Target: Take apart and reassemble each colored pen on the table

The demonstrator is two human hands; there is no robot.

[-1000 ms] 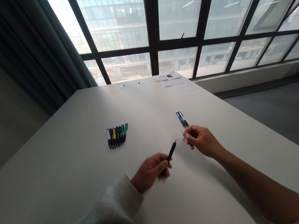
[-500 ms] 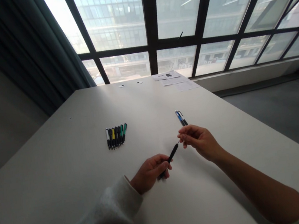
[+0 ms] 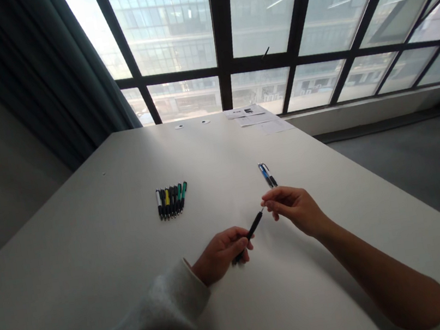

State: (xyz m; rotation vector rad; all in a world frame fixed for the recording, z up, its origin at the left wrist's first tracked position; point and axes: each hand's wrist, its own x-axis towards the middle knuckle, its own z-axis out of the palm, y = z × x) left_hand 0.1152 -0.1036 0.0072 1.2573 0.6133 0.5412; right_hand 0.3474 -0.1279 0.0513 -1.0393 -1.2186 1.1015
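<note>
The left hand (image 3: pixel 219 256) holds a black pen (image 3: pixel 251 229): its fingers are curled around the lower part of the barrel and the thumb presses from above. The pen is in the air over the white table (image 3: pixel 95 272), not touching it. Its long axis goes on a diagonal, from the left hand forward and to the right, toward the right hand (image 3: pixel 295 210).

The thin tip of the black pen ends just at the right hand, so the left hand is nearer to the barrel's middle and the right hand is nearer to the tip. The right thumb and index finger come close together in a small pinch at this tip. I cannot tell if they really grip it or only are beside it.

Forward and left of the black pen, a row of pens (image 3: pixel 172 201) lies side by side on the table. Forward and a little right of it, two blue pens (image 3: pixel 267 175) lie close together. Far ahead of it are sheets of paper (image 3: pixel 256 117). Around the black pen, the table surface has open room on every side, and the nearest table edge is to the right, past the right forearm (image 3: pixel 380 279).
</note>
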